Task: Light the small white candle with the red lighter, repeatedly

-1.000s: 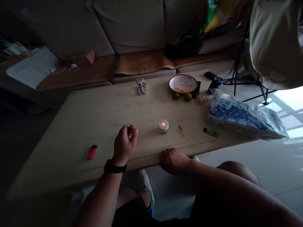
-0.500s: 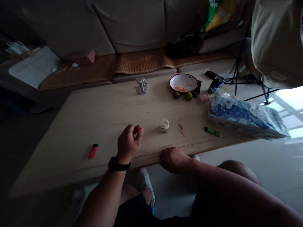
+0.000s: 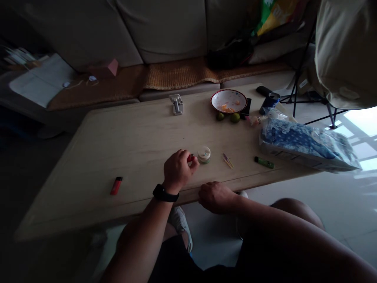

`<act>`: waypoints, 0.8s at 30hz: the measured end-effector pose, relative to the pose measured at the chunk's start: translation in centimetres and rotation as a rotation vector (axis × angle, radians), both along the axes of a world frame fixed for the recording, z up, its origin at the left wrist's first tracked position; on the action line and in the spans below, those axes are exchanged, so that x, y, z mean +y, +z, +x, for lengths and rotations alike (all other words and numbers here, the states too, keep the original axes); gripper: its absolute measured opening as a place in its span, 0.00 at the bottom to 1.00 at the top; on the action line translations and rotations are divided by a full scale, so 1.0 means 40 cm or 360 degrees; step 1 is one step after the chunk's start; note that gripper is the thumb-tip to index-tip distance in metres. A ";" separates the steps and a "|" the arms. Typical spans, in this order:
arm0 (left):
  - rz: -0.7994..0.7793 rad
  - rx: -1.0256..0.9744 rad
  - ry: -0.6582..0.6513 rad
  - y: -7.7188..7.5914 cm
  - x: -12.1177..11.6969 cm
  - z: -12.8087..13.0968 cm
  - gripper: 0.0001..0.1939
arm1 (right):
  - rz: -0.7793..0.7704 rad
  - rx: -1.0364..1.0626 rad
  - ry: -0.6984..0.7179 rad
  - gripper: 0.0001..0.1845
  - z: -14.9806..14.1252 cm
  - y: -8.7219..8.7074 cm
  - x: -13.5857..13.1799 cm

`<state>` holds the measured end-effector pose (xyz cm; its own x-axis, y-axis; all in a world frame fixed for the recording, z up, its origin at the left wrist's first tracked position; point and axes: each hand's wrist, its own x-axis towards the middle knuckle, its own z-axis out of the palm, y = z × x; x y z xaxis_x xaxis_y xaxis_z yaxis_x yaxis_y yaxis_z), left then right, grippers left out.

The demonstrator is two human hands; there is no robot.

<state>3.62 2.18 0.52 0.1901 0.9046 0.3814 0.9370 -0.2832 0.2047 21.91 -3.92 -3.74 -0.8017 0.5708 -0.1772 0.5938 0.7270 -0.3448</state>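
My left hand (image 3: pixel 178 169), with a black watch on the wrist, is closed around a red lighter (image 3: pixel 191 158) whose metal tip points up and right. Just right of that tip stands a small round candle (image 3: pixel 204 155), white on top with a clear greenish base; no flame shows. My right hand (image 3: pixel 216 196) rests curled on the table's front edge, and nothing shows in its fingers. Beyond it lie some thin purple-and-yellow sticks (image 3: pixel 227 160) and a green lighter (image 3: pixel 264 162). Another red lighter (image 3: pixel 116 185) lies to the left.
On the wooden table (image 3: pixel 129 145), a silver-grey device (image 3: pixel 176 104) sits at the back. A red-rimmed bowl (image 3: pixel 229 101) holds orange pieces, with two green fruits (image 3: pixel 235 118) before it. A blue can (image 3: pixel 270 103) and a blue plastic-wrapped pack (image 3: pixel 306 143) are at the right.
My left hand has moved right with the red lighter, from left of the candle to close beside it. My right hand stays at the table edge.
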 end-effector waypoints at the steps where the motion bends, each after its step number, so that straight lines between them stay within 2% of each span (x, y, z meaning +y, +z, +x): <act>1: -0.0010 0.0016 -0.0007 0.000 0.002 0.008 0.10 | 0.0004 0.0003 0.0004 0.15 0.000 -0.003 0.000; 10: -0.0109 0.0101 0.0020 -0.006 0.023 0.053 0.09 | 0.0007 0.0015 0.0001 0.15 -0.002 -0.006 0.000; 24: -0.0156 0.0099 0.0038 -0.011 0.022 0.063 0.08 | 0.0012 0.0040 0.0012 0.15 0.000 -0.016 -0.001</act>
<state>6.13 3.08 0.09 0.1887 0.9416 0.2787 0.9550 -0.2421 0.1715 21.92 -3.97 -4.37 -0.8104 0.5658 -0.1524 0.5792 0.7343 -0.3540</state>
